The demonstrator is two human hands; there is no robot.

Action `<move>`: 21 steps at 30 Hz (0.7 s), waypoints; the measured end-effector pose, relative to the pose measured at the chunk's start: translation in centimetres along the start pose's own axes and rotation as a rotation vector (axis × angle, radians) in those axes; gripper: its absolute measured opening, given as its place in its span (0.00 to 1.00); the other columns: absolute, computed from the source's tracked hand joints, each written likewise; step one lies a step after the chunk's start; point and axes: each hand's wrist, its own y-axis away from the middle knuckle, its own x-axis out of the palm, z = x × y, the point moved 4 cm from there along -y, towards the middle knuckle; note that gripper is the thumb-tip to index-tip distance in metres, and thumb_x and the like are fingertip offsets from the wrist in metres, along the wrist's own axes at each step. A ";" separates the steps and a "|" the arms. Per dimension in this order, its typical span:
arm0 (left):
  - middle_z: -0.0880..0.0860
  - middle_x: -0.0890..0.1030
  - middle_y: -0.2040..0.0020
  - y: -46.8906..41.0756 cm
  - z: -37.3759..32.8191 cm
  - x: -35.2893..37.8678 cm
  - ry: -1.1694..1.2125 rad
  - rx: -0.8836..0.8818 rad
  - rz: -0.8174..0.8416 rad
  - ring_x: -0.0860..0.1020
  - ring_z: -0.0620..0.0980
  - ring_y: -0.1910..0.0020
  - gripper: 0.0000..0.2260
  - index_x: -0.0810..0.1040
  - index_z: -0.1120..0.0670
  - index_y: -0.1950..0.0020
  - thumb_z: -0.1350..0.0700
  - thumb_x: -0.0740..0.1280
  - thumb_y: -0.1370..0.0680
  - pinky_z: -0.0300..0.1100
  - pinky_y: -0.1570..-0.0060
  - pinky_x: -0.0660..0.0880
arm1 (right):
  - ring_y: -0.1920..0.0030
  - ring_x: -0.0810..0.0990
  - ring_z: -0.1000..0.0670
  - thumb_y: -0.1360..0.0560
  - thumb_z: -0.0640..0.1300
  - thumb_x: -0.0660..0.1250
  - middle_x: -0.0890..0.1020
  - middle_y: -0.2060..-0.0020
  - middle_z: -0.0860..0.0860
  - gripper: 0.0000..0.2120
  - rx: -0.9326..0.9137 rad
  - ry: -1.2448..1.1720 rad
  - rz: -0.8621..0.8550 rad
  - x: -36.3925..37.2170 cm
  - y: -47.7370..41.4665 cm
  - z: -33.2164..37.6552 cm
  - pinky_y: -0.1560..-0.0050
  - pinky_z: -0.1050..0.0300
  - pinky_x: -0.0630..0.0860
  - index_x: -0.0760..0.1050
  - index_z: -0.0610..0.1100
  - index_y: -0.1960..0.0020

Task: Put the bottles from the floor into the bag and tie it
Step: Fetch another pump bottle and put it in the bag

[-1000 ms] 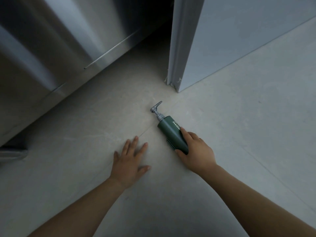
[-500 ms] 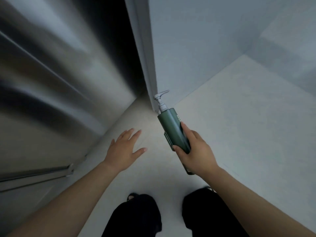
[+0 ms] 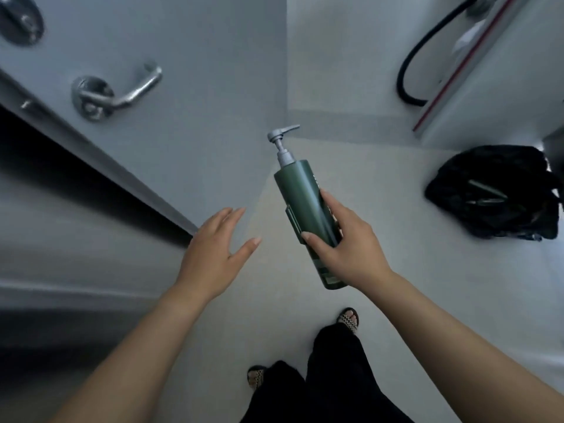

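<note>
A dark green pump bottle [image 3: 300, 196] with a grey pump head is held upright in the air, and my right hand [image 3: 348, 242] is shut around its lower half. My left hand [image 3: 213, 254] hovers open beside it, fingers spread, holding nothing. A black plastic bag [image 3: 491, 193] lies open on the pale floor at the right, with another dark bottle partly visible inside it. The bag is well to the right of both hands.
A grey door [image 3: 171, 50] with a metal lever handle [image 3: 122, 93] stands at the left, next to a steel cabinet front [image 3: 61, 239]. A black hose [image 3: 415, 62] hangs on the far wall. My feet in sandals [image 3: 348, 319] stand below the hands.
My right hand lifted the green bottle off the floor and raised it. My left hand came off the floor. The view rose and turned right, bringing the black bag into sight.
</note>
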 end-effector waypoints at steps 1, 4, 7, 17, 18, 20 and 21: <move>0.54 0.64 0.26 -0.6 -1.5 -0.1 -0.019 0.030 0.011 0.61 0.52 0.26 0.30 0.63 0.50 0.27 0.37 0.57 0.26 0.50 0.28 0.59 | 0.42 0.75 0.49 0.32 0.57 0.69 0.77 0.40 0.50 0.36 0.020 0.004 -0.026 -1.3 0.2 -0.6 0.44 0.53 0.74 0.59 0.57 0.28; 0.56 0.65 0.26 -3.5 -7.9 0.8 -0.133 0.177 0.054 0.62 0.54 0.27 0.27 0.63 0.51 0.27 0.41 0.60 0.24 0.51 0.29 0.61 | 0.45 0.77 0.48 0.32 0.59 0.69 0.77 0.40 0.51 0.36 0.128 0.004 -0.142 -6.9 1.0 -4.0 0.46 0.52 0.75 0.59 0.57 0.28; 0.56 0.63 0.26 -6.3 -14.7 2.9 -0.259 0.301 0.115 0.63 0.55 0.28 0.29 0.61 0.50 0.27 0.38 0.58 0.25 0.56 0.30 0.62 | 0.47 0.78 0.49 0.34 0.61 0.68 0.77 0.41 0.52 0.36 0.228 -0.024 -0.241 -12.5 1.9 -7.9 0.47 0.52 0.76 0.59 0.59 0.29; 0.52 0.60 0.24 -13.6 -35.6 11.4 -0.376 0.554 0.215 0.58 0.52 0.26 0.29 0.59 0.45 0.27 0.36 0.54 0.25 0.61 0.29 0.56 | 0.42 0.74 0.50 0.32 0.60 0.68 0.77 0.40 0.53 0.36 0.363 -0.021 -0.479 -29.8 3.8 -18.6 0.46 0.53 0.74 0.55 0.62 0.29; 0.52 0.60 0.24 -14.3 -37.3 11.9 -0.382 0.576 0.218 0.57 0.52 0.25 0.29 0.59 0.46 0.27 0.36 0.54 0.25 0.61 0.29 0.56 | 0.41 0.74 0.51 0.32 0.61 0.68 0.76 0.39 0.53 0.36 0.377 -0.032 -0.496 -31.1 3.8 -19.5 0.45 0.53 0.74 0.55 0.62 0.28; 0.51 0.59 0.24 -15.9 -40.5 13.0 -0.393 0.619 0.221 0.57 0.51 0.25 0.29 0.58 0.45 0.27 0.36 0.54 0.25 0.61 0.29 0.56 | 0.39 0.74 0.51 0.32 0.60 0.68 0.76 0.38 0.53 0.37 0.403 -0.057 -0.539 -33.4 3.4 -21.2 0.42 0.52 0.74 0.55 0.61 0.28; 0.51 0.59 0.24 -16.7 -41.9 13.4 -0.399 0.640 0.221 0.57 0.51 0.25 0.29 0.59 0.45 0.27 0.36 0.54 0.25 0.61 0.30 0.56 | 0.39 0.74 0.52 0.32 0.60 0.68 0.76 0.38 0.54 0.37 0.414 -0.064 -0.560 -34.4 3.0 -22.0 0.42 0.54 0.74 0.56 0.60 0.28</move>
